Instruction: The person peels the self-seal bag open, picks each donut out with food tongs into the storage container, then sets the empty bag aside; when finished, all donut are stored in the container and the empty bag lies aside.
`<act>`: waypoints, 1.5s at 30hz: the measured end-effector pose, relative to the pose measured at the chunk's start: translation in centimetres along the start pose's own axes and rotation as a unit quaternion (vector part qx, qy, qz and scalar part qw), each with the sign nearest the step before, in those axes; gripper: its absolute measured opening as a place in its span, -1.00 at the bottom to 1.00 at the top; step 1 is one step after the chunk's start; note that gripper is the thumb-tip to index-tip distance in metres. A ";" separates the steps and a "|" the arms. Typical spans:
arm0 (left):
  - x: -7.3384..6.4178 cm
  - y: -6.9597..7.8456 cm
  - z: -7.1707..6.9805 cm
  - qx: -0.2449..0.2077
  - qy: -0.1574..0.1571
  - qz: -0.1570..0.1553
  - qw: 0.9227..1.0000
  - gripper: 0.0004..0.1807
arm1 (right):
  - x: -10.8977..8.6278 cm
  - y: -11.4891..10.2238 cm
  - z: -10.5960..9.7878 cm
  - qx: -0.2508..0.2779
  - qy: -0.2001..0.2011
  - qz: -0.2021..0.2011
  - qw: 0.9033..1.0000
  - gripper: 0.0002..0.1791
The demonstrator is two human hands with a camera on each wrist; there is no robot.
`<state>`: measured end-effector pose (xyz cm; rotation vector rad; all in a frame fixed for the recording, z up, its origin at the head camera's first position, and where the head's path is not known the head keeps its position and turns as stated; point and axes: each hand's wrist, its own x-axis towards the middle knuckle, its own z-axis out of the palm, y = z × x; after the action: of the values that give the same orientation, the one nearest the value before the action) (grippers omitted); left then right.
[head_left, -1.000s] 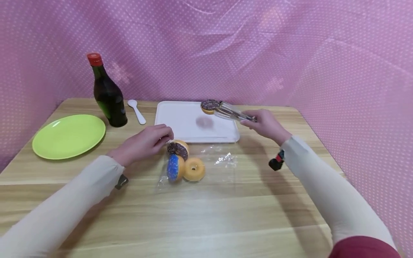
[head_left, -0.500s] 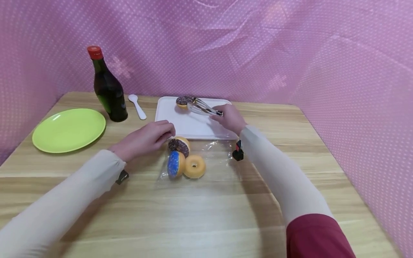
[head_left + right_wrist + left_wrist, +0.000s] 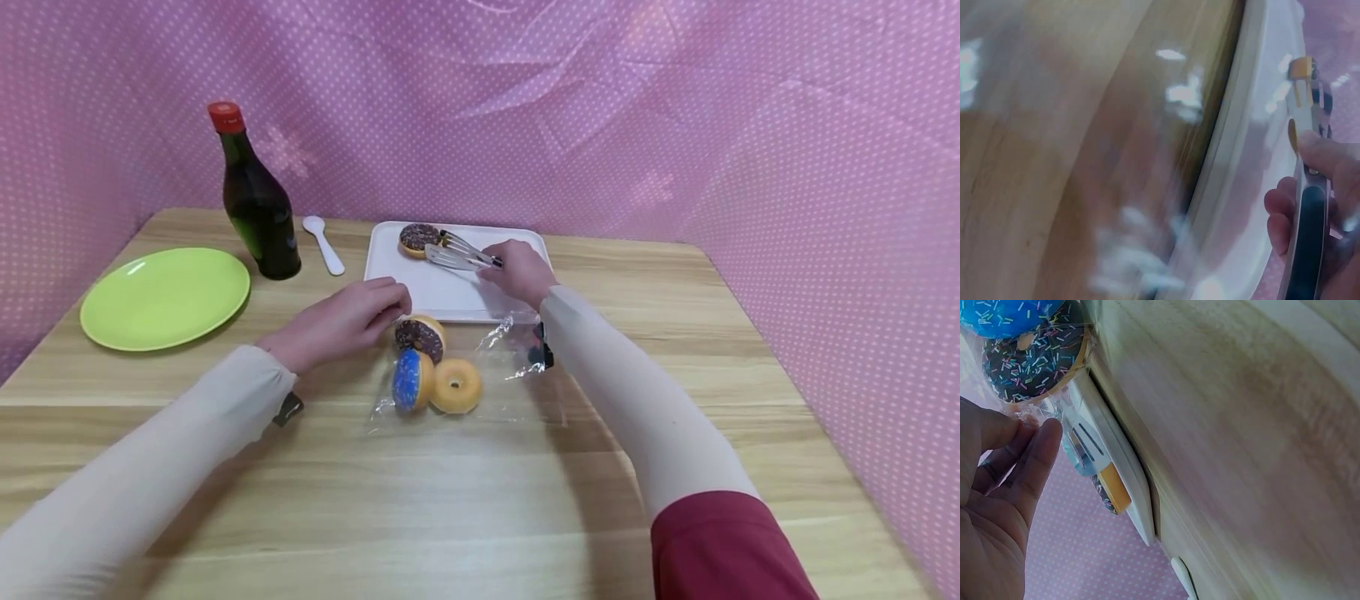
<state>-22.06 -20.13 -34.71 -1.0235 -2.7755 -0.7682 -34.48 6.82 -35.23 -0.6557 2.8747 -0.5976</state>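
My right hand (image 3: 519, 272) grips metal tongs (image 3: 468, 254) over the white tray (image 3: 442, 296). Their slotted ends stand spread apart, right at the edge of a chocolate doughnut (image 3: 419, 239) with sprinkles at the tray's back left. My left hand (image 3: 347, 319) pinches the corner of a clear plastic bag (image 3: 510, 383) between thumb and fingertips. Inside lie a second chocolate doughnut (image 3: 1034, 362), a blue one (image 3: 409, 380) and a plain one (image 3: 457, 386). The right wrist view shows the tongs' dark handle (image 3: 1310, 231) across my palm.
At the left is a green plate (image 3: 165, 298). A dark bottle (image 3: 260, 208) with a red cap stands behind it, and a white spoon (image 3: 325, 247) lies between bottle and tray. A pink dotted cloth (image 3: 480, 108) hangs behind the wooden table (image 3: 450, 508).
My right hand has carried the chocolate doughnut left in the tongs and lowered it onto the tray. The tongs have opened from it. My left hand keeps its pinch on the bag.
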 end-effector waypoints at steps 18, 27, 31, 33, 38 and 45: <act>0.7 -0.3 -0.4 0.005 -0.011 -0.007 1.000 -0.82 | -4.0 3.5 -5.3 0.089 0.046 -0.044 0.994 -0.43; 0.1 -0.5 0.0 0.001 -0.003 -0.018 1.000 -0.83 | -9.5 5.7 -7.8 0.074 0.045 -0.067 0.994 -0.51; 0.0 -0.4 0.1 0.004 0.001 -0.021 1.000 -0.84 | -12.5 6.5 -8.2 0.066 0.039 -0.069 0.995 -0.55; 0.0 -0.4 0.1 0.004 0.004 -0.018 1.000 -0.83 | -14.0 6.8 -8.5 0.066 0.045 -0.083 0.993 -0.59; 0.1 -0.5 0.1 0.003 0.008 -0.015 1.000 -0.84 | -17.3 7.3 -10.1 0.057 0.053 -0.113 0.991 -0.65; 0.2 -0.4 -0.1 0.000 0.004 -0.020 1.000 -0.84 | -20.5 8.4 -11.4 0.045 0.048 -0.095 0.993 -0.64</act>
<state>-22.50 -20.30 -34.75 -0.9645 -2.7982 -0.7740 -21.79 26.73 -27.42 -0.9158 2.8710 -0.8009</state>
